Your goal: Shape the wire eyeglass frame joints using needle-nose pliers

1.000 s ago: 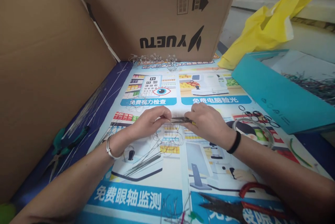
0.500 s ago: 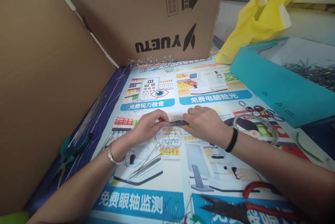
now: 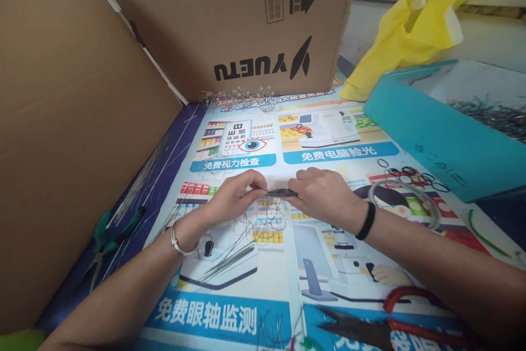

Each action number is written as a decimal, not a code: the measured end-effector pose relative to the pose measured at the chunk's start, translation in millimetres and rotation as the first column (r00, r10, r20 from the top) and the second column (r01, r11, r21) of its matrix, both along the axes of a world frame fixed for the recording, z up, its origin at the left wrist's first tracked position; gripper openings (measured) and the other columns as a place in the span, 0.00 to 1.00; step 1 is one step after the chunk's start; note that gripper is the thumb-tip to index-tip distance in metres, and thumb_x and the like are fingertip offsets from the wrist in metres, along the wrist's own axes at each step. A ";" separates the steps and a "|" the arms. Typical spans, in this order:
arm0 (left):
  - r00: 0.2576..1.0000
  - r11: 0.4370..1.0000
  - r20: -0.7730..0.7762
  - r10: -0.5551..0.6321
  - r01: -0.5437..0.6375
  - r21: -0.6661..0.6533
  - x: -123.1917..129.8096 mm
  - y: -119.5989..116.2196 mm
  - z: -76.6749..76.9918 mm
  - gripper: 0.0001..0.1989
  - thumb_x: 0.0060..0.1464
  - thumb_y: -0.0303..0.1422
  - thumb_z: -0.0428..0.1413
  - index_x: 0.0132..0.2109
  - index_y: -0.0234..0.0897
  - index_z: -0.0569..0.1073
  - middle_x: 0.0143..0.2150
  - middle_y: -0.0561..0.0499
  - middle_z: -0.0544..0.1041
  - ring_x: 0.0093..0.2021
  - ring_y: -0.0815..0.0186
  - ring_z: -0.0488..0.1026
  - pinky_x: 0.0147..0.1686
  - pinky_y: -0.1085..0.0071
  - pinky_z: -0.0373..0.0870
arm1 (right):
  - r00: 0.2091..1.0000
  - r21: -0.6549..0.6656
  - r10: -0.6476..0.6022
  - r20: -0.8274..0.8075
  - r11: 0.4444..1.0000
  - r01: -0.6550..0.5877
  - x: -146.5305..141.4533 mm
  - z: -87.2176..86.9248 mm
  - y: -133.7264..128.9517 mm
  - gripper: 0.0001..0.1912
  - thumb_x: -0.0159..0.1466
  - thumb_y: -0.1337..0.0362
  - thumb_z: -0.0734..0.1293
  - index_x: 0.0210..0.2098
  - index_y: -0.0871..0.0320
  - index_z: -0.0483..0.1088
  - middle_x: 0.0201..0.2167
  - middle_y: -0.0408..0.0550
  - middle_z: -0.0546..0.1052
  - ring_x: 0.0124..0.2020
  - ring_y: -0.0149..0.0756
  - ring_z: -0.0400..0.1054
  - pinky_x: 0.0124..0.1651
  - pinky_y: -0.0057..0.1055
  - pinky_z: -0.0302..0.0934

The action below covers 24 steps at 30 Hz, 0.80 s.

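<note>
My right hand (image 3: 322,192) is closed around a pair of pliers (image 3: 283,193), whose dark jaws point left. Close to the jaw tips, my left hand (image 3: 242,195) pinches with thumb and forefinger; a thin wire seems to be in that pinch, though it is too small to see clearly. Below the hands, several looped wires (image 3: 269,219) lie on the printed sheet (image 3: 275,285). A bundle of straight wires (image 3: 230,263) rests under my left wrist.
Teal-handled pliers (image 3: 104,239) and loose wires lie at left, beside a cardboard box (image 3: 230,22). Red-handled scissors (image 3: 370,329) lie at the front right. Black rings (image 3: 411,173), a clear coil (image 3: 431,208), a teal box (image 3: 435,132) and a yellow bag (image 3: 406,33) are at right.
The whole view has shifted very slightly. Both hands keep nearly the same pose, with the pliers' jaws still beside the left fingertips.
</note>
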<state>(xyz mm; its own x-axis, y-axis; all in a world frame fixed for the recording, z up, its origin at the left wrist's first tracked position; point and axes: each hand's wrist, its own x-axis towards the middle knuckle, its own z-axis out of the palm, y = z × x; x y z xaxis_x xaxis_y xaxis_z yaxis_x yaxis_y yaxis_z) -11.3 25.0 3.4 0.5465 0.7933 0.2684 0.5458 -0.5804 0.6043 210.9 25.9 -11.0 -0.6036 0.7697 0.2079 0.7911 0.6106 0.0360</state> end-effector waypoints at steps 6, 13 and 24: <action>1.000 0.999 0.002 -0.014 0.014 0.045 0.3 0.2 -0.6 0.05 0.54 0.23 0.51 0.36 0.37 0.68 0.33 0.53 0.73 0.34 0.72 0.70 0.35 0.75 0.67 | 1.000 0.004 0.005 0.009 1.000 -0.005 0.0 0.7 -1.1 0.18 0.63 0.51 0.58 0.31 0.57 0.72 0.28 0.48 0.74 0.31 0.36 0.66 0.27 0.30 0.40; 1.000 0.998 -0.002 -0.014 0.014 0.059 -0.3 1.3 -3.1 0.07 0.53 0.21 0.51 0.36 0.37 0.68 0.33 0.54 0.73 0.33 0.72 0.69 0.34 0.75 0.67 | 1.000 -0.007 0.018 0.021 1.000 -0.017 -1.6 0.5 0.0 0.20 0.64 0.50 0.57 0.31 0.57 0.71 0.27 0.47 0.74 0.29 0.35 0.66 0.26 0.30 0.37; 0.999 0.998 0.028 -0.016 0.015 0.053 -1.0 3.1 -4.9 0.06 0.53 0.21 0.52 0.37 0.36 0.68 0.33 0.54 0.72 0.33 0.72 0.69 0.34 0.75 0.66 | 0.998 -0.061 -0.004 0.066 0.998 0.008 -4.3 3.7 -3.8 0.17 0.63 0.53 0.59 0.30 0.58 0.70 0.27 0.47 0.74 0.27 0.35 0.67 0.25 0.31 0.36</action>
<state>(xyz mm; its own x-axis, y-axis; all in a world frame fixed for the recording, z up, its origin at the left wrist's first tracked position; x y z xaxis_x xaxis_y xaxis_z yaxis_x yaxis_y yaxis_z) -12.3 28.0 -1.4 0.5502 0.7691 0.3252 0.5197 -0.6202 0.5876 206.5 22.1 -7.3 -0.6100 0.7831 0.1206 0.7917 0.6088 0.0508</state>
